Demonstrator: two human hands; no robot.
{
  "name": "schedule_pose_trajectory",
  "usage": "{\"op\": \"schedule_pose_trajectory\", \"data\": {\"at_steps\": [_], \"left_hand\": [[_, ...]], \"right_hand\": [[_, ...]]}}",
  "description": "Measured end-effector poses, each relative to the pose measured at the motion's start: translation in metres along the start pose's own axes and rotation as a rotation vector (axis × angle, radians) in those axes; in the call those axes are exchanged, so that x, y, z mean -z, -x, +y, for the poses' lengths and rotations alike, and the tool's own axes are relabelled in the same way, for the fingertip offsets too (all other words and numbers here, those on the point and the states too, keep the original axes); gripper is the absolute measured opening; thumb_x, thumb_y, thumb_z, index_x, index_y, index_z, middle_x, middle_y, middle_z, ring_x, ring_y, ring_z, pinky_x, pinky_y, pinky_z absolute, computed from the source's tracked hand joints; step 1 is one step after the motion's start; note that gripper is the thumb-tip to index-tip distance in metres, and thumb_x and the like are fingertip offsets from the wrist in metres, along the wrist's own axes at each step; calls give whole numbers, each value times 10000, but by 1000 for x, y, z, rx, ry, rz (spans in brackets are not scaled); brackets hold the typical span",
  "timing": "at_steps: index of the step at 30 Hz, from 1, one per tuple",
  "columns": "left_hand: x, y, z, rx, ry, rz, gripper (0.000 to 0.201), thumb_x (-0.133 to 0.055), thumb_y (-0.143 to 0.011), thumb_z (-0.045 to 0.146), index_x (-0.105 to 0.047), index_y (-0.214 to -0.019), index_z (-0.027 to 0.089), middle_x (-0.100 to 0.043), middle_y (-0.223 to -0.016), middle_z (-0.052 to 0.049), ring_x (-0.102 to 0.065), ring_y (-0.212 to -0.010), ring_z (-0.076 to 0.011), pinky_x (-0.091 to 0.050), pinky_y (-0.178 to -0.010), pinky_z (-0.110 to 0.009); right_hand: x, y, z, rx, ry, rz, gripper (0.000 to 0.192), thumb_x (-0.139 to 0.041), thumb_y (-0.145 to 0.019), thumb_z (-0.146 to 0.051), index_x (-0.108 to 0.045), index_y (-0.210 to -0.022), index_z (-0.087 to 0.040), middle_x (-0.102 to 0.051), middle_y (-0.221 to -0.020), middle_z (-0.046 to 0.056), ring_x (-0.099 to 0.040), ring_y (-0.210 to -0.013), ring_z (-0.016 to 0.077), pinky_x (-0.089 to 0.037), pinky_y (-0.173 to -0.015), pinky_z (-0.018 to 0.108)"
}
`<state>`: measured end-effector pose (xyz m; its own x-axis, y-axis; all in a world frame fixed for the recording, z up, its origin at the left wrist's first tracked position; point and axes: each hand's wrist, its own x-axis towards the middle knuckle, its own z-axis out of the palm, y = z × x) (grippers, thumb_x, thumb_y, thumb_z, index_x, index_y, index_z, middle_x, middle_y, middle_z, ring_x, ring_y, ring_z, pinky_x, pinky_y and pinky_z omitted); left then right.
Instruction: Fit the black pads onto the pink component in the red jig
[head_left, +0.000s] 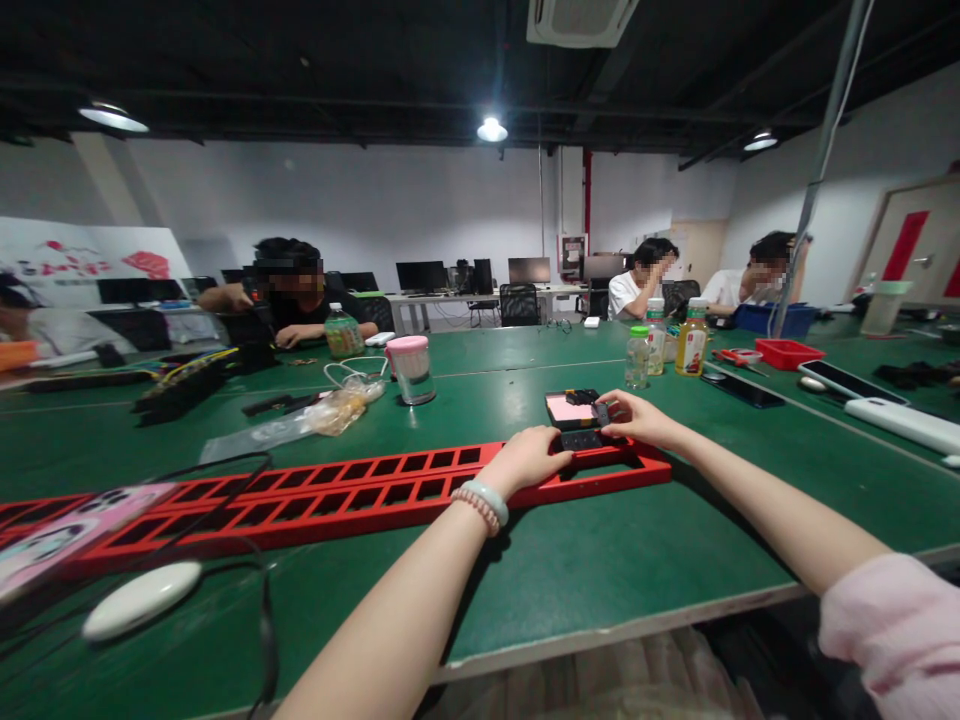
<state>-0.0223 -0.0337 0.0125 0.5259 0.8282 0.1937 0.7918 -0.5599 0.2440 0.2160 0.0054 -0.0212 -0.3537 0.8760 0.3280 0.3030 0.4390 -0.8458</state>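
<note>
Room: a dark ceiling (420,60) over pale walls (360,200), with monitors (420,277) along the far side; one person (300,300) sits across to the left, two more people (637,290) to the right.
Tabletop (600,580): green, running well back.
Red frame (600,488): long and low, two rows of rectangular openings, its right end under the hands; a pink panel (90,530) lies over its left part.
Left hand (529,458): palm down over the frame's right part, fingertips at the edge of a black block; whether it grips or only steadies, I cannot tell.
Right hand (634,418): thumb and fingers narrowed on a small dark piece, just beyond the frame's right end section.
Black tray (551,410): pink inside, dark parts at its back, just behind the frame.
Black block (581,441): on or over the frame between the two hands; how deep it sits is unclear.
Dark piece (602,413): between the right fingertips, above the block's right side, near the tray.
Handling: my judgement is that the left hand should keep block and frame steady, while the right keeps a light pinch, turns the piece square and clears the tray's rim; force seems unwise while the fingers hide the edges.
</note>
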Motion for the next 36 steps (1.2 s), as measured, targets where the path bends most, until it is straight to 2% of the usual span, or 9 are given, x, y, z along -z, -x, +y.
{"op": "schedule_pose_trajectory", "data": {"at_steps": [7,12,16,23,30,36], "left_hand": [[1,1,1,7,-2,-4,375,-507,-787,437,-613,-1023,166,-646,-1049,-97,-605,-935,-237,-438,-820,-280],[0,1,1,11,-13,-10,371,-499,-793,438,-615,-1013,163,-649,-1036,-97,-609,-919,-236,-445,-802,-282],[-2,0,-1,7,-19,-8,374,-493,-793,441,-614,-1013,164,-651,-1026,-94,-608,-914,-233,-445,-793,-280],[-7,-4,-8,-36,-26,12,384,-471,-797,473,-613,-991,173,-651,-1004,-88,-609,-871,-223,-441,-753,-274],[-11,-5,-12,-67,-34,29,390,-469,-799,479,-611,-1011,184,-648,-1010,-84,-603,-876,-224,-434,-761,-282],[-11,-6,-13,-72,-40,26,394,-468,-800,481,-614,-1009,181,-649,-1001,-84,-605,-858,-220,-435,-738,-276]], "right_hand": [[5,5,-8,-66,-19,-65,402,-693,-632,-302,-566,-981,-146,-608,-1011,74,-587,-900,180,-466,-797,323],[9,4,-7,-72,1,-126,413,-682,-655,-355,-595,-988,-127,-632,-949,73,-590,-846,174,-450,-790,321],[9,3,-4,-56,-36,-151,412,-692,-645,-325,-577,-989,-131,-628,-934,59,-585,-836,160,-448,-784,305],[10,3,-3,-68,59,-135,393,-681,-647,-315,-572,-977,-131,-622,-916,58,-584,-820,163,-458,-764,313],[8,4,-4,-36,73,-120,372,-697,-625,-364,-642,-914,-135,-615,-987,76,-585,-924,190,-433,-883,339],[10,3,-4,-11,139,-137,379,-688,-642,-376,-661,-933,-134,-604,-1004,84,-577,-929,196,-427,-882,339]]}}
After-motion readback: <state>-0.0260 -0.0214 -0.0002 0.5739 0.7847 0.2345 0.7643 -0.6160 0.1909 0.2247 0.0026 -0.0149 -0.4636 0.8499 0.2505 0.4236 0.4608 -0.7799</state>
